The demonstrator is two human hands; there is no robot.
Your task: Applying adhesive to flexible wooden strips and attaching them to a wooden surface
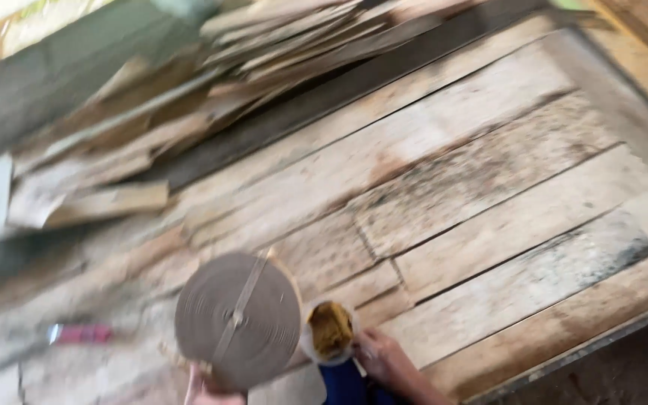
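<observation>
The picture is motion-blurred. My left hand [208,388] shows only at the bottom edge, gripping a large flat roll of brown paper tape [238,319] from below, its loose end running across its face. My right hand [388,364] is beside it, its fingers on a small clear cup of yellow-brown paste [330,330], with a blue sleeve [343,384] under it. Both are held over a rough wooden plank surface [459,187].
A heap of thin wooden strips and offcuts [189,97] lies along the far left edge of the planks. A small red and silver object [80,334] lies on the boards at the left. A raised wooden frame edge [564,330] runs along the right.
</observation>
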